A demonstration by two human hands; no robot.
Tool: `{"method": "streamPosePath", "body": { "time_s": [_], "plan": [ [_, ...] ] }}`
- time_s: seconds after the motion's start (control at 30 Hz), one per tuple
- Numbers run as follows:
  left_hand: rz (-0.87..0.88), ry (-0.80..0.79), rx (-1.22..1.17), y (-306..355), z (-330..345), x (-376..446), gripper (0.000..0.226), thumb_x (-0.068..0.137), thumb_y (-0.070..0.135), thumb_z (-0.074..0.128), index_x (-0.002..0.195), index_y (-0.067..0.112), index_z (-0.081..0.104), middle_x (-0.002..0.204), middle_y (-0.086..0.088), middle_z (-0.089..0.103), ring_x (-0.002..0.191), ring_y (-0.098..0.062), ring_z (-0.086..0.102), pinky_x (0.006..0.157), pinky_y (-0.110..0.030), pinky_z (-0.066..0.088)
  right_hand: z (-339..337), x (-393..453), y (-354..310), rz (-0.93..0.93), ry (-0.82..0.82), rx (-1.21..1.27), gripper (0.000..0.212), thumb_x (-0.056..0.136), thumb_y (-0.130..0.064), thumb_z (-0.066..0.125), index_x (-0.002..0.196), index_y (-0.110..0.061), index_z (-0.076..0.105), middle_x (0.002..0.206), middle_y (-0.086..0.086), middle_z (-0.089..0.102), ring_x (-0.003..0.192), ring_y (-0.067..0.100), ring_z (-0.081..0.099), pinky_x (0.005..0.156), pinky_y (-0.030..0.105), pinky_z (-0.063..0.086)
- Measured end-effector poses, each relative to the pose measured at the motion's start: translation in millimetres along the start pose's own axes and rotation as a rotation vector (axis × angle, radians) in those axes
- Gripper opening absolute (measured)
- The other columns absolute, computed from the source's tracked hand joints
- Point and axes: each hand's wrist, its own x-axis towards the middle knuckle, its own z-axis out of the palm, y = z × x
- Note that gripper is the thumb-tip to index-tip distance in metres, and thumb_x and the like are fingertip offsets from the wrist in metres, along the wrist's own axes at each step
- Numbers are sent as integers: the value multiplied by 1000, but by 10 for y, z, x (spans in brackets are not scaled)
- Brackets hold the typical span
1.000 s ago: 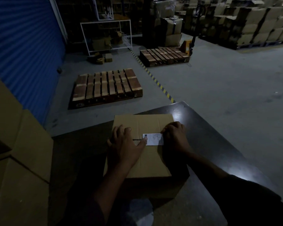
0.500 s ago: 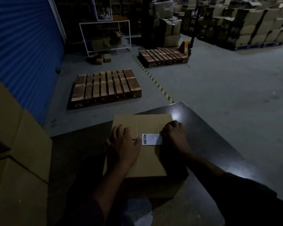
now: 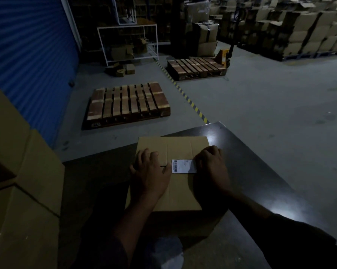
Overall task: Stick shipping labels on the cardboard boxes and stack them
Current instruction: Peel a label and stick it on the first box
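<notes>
A closed cardboard box (image 3: pixel 180 148) lies on a dark metal table (image 3: pixel 260 171) right in front of me. A white shipping label (image 3: pixel 182 166) with a barcode lies flat across the box's top seam. My left hand (image 3: pixel 150 171) rests palm down on the box top just left of the label, fingers straight. My right hand (image 3: pixel 212 167) presses down on the label's right end, covering it, knuckles raised. Neither hand grips anything.
Large stacked cardboard boxes (image 3: pixel 24 191) stand close at my left. Beyond the table lie a wooden pallet (image 3: pixel 127 102) on the floor, a second pallet (image 3: pixel 198 67) on a pallet jack, a blue roller door (image 3: pixel 28 55) and stacked cartons (image 3: pixel 309 32) far right.
My left hand slid slightly left, off the label's left end, so the barcode now shows. My right hand stays pressed on the label's right end.
</notes>
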Motion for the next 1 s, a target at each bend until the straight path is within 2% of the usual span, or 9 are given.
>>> {"method": "streamPosePath", "body": {
  "time_s": [0.1,0.17,0.23,0.37,0.47,0.57,0.63,0.77,1.0],
  "plan": [
    [1,-6,-1,5,0,-2,60,100,61,51,149,26,47,168,-3,26,159,-25,11,125,-62,15,-41,-17,-41,16,-59,-40,21,77,-20,72,96,-16,66,109,4,50,104,26,43,82,41,48],
    [-8,-13,-7,21,-10,-5,60,101,59,52,149,26,47,169,-2,25,160,-24,9,125,-62,14,-57,26,-85,19,-88,-66,19,82,-15,72,99,-8,69,111,12,54,108,33,45,89,47,47],
    [-9,-8,-15,22,-7,-4,58,101,58,53,148,25,48,169,-3,25,159,-24,9,124,-63,13,-73,74,-116,50,-129,-86,19,90,-16,66,104,-5,70,118,15,54,115,35,42,96,46,43],
    [-8,-3,-7,6,2,0,58,100,59,54,147,25,48,168,-2,27,159,-25,11,124,-62,14,-30,117,-25,108,-128,40,34,96,-33,45,102,-11,70,121,10,53,117,29,41,98,47,42],
    [3,7,-7,3,1,0,57,99,59,54,145,25,50,166,-3,29,158,-25,13,124,-62,15,37,149,77,158,-169,45,32,98,-39,41,100,-22,68,120,1,53,117,21,39,93,37,38],
    [0,10,-11,0,9,6,57,100,59,54,145,25,51,166,-3,30,158,-25,14,123,-63,16,102,121,123,143,-188,2,46,92,-56,30,105,-28,64,120,-5,54,117,17,39,88,29,27],
    [2,6,3,-2,5,7,57,100,60,53,145,25,50,167,-3,29,158,-25,13,123,-63,17,64,85,77,115,-146,-8,45,93,-56,34,110,-27,63,119,-4,54,116,19,39,87,29,28],
    [5,1,-3,-5,-6,6,57,100,60,52,145,24,50,167,-3,29,159,-25,12,124,-62,16,18,60,2,43,-116,-67,26,97,-42,52,106,-23,68,118,-2,55,116,21,40,84,31,30],
    [0,1,-44,1,23,3,51,102,53,53,144,25,51,168,-3,28,159,-24,10,125,-63,11,-32,138,-63,192,-145,65,24,91,-41,63,104,-22,68,122,3,52,123,23,38,95,37,34]
  ]
}}
